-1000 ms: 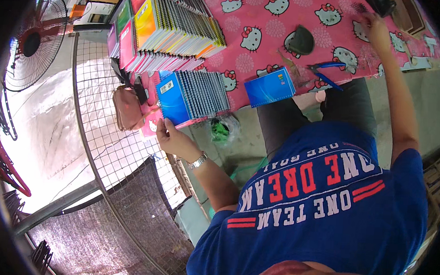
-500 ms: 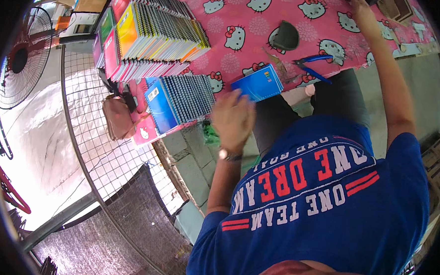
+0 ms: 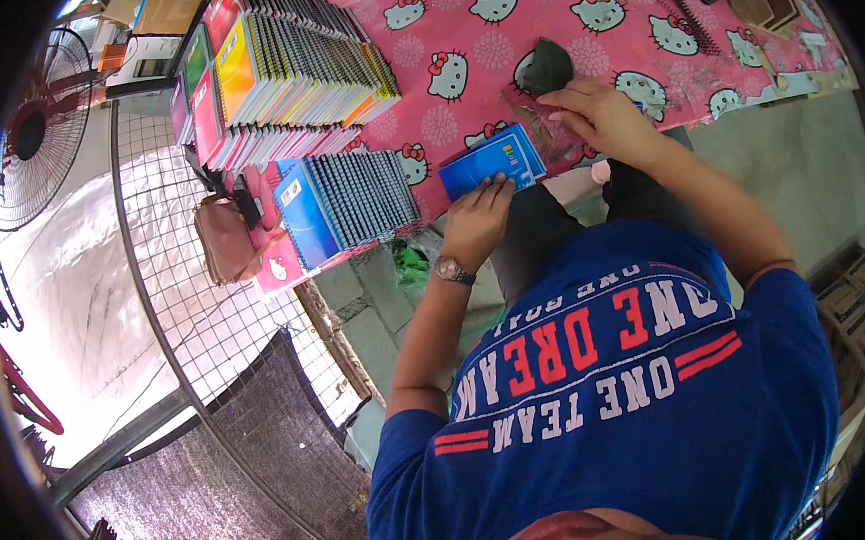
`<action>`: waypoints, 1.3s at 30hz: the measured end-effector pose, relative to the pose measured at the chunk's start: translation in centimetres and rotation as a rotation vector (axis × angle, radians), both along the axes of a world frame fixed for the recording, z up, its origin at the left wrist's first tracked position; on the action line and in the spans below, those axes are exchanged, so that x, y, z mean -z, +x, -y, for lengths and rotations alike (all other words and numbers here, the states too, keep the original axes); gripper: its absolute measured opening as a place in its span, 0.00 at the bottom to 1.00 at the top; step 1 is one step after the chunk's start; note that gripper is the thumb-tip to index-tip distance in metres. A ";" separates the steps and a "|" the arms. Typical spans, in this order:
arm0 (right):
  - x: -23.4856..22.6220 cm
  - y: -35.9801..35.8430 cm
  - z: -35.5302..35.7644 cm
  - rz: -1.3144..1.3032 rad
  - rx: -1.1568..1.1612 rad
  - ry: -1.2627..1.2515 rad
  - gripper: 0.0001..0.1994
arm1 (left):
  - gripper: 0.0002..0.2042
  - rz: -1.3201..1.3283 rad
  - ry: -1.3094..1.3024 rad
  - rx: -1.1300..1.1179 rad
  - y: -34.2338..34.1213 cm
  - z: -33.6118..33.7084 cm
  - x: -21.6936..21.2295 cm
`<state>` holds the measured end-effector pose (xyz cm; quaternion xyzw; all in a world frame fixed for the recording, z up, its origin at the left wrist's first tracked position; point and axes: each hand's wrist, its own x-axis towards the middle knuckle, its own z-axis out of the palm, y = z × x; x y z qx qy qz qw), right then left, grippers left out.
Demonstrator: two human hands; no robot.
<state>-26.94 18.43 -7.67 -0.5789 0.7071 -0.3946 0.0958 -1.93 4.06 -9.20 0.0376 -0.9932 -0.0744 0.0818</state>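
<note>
A blue notebook [image 3: 477, 167] lies at the table's near edge, just above my lap, with another blue layer showing at its right side. My left hand [image 3: 479, 219], wearing a wristwatch, grips its near edge, fingertips on the cover; the thumb is hidden. My right hand [image 3: 611, 121] reaches over the table to the right of the notebook, its fingers apart and pointing left. Beyond those fingertips sits a dark green rounded piece [image 3: 545, 67]. The blue-handled pliers [image 3: 640, 106] are almost fully covered by my right hand; only a bit of blue shows.
Blue spiral notebooks [image 3: 353, 202] stand in a row at the left, and taller stacks of coloured notebooks [image 3: 297, 58] rise behind. A black wire coil [image 3: 695, 25] lies at the far right. Further left are a brown bag [image 3: 224, 240], a wire mesh panel [image 3: 174, 247] and a fan [image 3: 39, 132].
My right hand has come from the far right of the table to beside the dark green piece, covering the pliers. My left hand has settled on the notebook's near edge.
</note>
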 end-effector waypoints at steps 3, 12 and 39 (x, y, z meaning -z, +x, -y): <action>0.5 1.0 0.5 0.047 -0.049 -0.022 0.15 | 0.12 -0.033 -0.018 -0.014 0.1 0.2 -0.1; -1.0 3.4 0.0 0.268 -0.137 0.041 0.15 | 0.13 -0.053 0.115 -0.173 -2.2 0.8 -5.5; -3.9 5.6 0.2 0.164 -0.187 0.279 0.18 | 0.10 -0.142 0.140 -0.180 -3.5 -1.6 -3.4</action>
